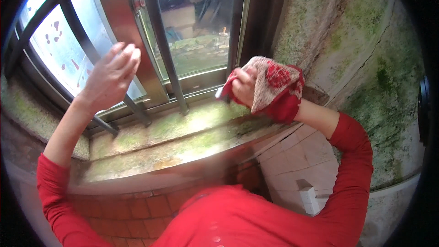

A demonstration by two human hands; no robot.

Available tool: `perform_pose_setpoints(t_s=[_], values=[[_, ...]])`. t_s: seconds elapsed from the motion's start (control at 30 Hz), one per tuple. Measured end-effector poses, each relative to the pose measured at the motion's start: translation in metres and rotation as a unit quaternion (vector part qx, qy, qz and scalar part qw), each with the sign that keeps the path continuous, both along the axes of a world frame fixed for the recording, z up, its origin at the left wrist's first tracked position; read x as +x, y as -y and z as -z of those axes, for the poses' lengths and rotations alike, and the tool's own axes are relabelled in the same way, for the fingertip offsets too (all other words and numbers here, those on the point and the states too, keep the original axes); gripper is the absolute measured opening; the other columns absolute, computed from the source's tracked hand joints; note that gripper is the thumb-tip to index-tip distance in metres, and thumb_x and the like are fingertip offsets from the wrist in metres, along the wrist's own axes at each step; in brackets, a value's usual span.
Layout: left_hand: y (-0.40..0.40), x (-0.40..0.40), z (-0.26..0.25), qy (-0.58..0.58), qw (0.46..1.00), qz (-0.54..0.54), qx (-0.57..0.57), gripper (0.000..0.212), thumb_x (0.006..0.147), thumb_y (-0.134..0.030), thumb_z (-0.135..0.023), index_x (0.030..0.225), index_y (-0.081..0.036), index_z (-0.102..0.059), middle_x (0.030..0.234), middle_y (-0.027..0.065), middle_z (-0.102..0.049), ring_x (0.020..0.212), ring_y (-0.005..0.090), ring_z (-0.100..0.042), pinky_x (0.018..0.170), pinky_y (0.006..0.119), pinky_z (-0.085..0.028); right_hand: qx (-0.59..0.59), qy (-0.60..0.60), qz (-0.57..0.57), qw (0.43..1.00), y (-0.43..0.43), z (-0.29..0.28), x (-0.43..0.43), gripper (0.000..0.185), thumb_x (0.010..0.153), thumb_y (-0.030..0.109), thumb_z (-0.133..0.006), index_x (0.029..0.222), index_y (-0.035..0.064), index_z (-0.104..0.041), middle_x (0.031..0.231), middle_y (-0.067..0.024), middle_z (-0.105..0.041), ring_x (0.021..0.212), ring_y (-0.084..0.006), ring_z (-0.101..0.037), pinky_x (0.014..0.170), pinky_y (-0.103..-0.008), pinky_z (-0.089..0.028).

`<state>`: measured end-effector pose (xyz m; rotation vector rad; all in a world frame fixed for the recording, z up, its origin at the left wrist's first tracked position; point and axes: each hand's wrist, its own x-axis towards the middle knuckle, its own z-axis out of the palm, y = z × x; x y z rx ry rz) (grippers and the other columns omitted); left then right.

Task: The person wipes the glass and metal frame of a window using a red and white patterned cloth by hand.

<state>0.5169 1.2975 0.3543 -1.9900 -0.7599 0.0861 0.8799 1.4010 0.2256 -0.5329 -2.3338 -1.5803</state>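
Observation:
My right hand (245,84) is closed on a red and beige patterned cloth (276,89), which hangs over the wrist beside the right part of the window. My left hand (113,75) is raised before the window bars at the left, with nothing seen in it; its fingers are partly bent and its palm is hidden. Behind both hands stands a metal-framed window (205,75) with a glass pane (202,53). Dark metal bars (164,41) run down in front of it to the sill. A handle or latch (138,0) sits on the frame near the top.
Below the window runs a stone sill (185,127) with green growth. A stained, cracked wall (363,61) rises at the right. Lower down are red floor tiles (133,209), pale tiles (295,157) and a small white block-shaped object (309,200).

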Motion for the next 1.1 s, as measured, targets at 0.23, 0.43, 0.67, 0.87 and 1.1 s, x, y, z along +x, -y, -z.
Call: perform_pose_setpoints(t_s=[0.23, 0.43, 0.67, 0.87, 1.1], values=[[-0.038, 0.019, 0.022, -0.015, 0.998, -0.063, 0.003, 0.044, 0.09, -0.028, -0.053, 0.12, 0.003, -0.061, 0.133, 0.0145, -0.055, 0.136, 0.0253, -0.04, 0.121, 0.047, -0.017, -0.408, -0.132, -0.108, 0.897, 0.022, -0.032, -0.073, 0.023, 0.087, 0.028, -0.054, 0.088, 0.0064, -0.061, 0.093, -0.0081, -0.061, 0.085, -0.0222, -0.059, 0.077, -0.0371, -0.049], [-0.035, 0.034, 0.016, -0.012, 0.99, -0.14, -0.028, 0.034, 0.089, -0.026, -0.055, 0.103, 0.003, -0.067, 0.118, 0.0157, -0.06, 0.126, 0.0291, -0.048, 0.12, 0.049, -0.019, -0.448, -0.168, -0.002, 0.878, 0.008, -0.036, -0.105, 0.036, 0.087, 0.042, -0.053, 0.087, 0.0075, -0.063, 0.092, -0.0114, -0.064, 0.085, -0.0281, -0.062, 0.077, -0.041, -0.05], [-0.028, 0.016, 0.011, -0.016, 0.994, -0.102, -0.041, 0.045, 0.085, -0.034, -0.063, 0.111, 0.002, -0.064, 0.118, 0.013, -0.059, 0.128, 0.0256, -0.046, 0.123, 0.047, -0.013, -0.404, -0.211, -0.009, 0.89, 0.007, -0.031, -0.103, 0.033, 0.087, 0.038, -0.057, 0.077, 0.0082, -0.067, 0.075, -0.012, -0.065, 0.072, -0.032, -0.064, 0.067, -0.0416, -0.05], [-0.031, 0.009, 0.011, -0.066, 0.996, -0.059, -0.021, 0.051, 0.075, -0.038, -0.071, 0.11, -0.001, -0.063, 0.117, 0.0113, -0.058, 0.128, 0.0252, -0.045, 0.123, 0.047, -0.013, -0.491, -0.286, -0.168, 0.806, -0.004, -0.021, -0.123, 0.021, 0.095, 0.023, -0.049, 0.098, 0.0069, -0.062, 0.08, -0.0125, -0.065, 0.077, -0.0251, -0.066, 0.064, -0.0357, -0.05], [-0.032, 0.007, 0.012, -0.05, 0.998, -0.04, -0.013, 0.046, 0.072, -0.031, -0.072, 0.107, -0.002, -0.064, 0.112, 0.0089, -0.059, 0.124, 0.0233, -0.047, 0.122, 0.046, -0.014, -0.485, -0.205, -0.114, 0.842, -0.001, -0.01, -0.131, 0.023, 0.084, 0.028, -0.057, 0.092, 0.0092, -0.069, 0.083, -0.0129, -0.066, 0.078, -0.0278, -0.065, 0.072, -0.0404, -0.05]])
